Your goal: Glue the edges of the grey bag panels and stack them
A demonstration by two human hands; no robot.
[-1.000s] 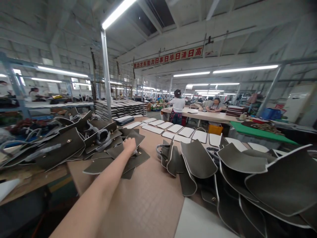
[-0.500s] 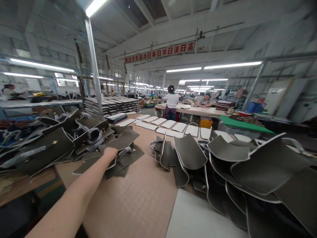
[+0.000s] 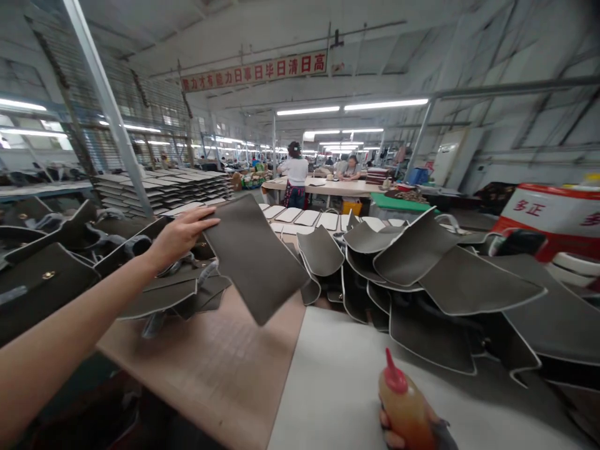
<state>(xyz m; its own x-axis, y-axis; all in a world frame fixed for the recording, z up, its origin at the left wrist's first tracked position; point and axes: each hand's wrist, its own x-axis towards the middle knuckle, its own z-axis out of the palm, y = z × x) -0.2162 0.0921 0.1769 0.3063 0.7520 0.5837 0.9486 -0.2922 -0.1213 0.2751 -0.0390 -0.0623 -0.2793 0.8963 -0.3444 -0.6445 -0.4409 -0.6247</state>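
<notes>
My left hand grips the upper left corner of a dark grey-brown bag panel, which hangs tilted above the brown table. At the bottom right, my right hand is wrapped round a squeeze bottle of amber liquid with a pointed red nozzle. The bottle is over a pale board. Left of the panel lies a heap of similar bag pieces with wrapped handles and small gold clasps. Part of my right hand is hidden behind the bottle.
More curved bag panels are piled on the right. White-faced rectangular panels lie in rows at the back, beside stacked boards. A person in a white top stands beyond. A red-and-white container is at far right.
My left hand has lifted a bag panel from the left heap and raised it. The view has turned right, and my right hand with the bottle has come into sight.
</notes>
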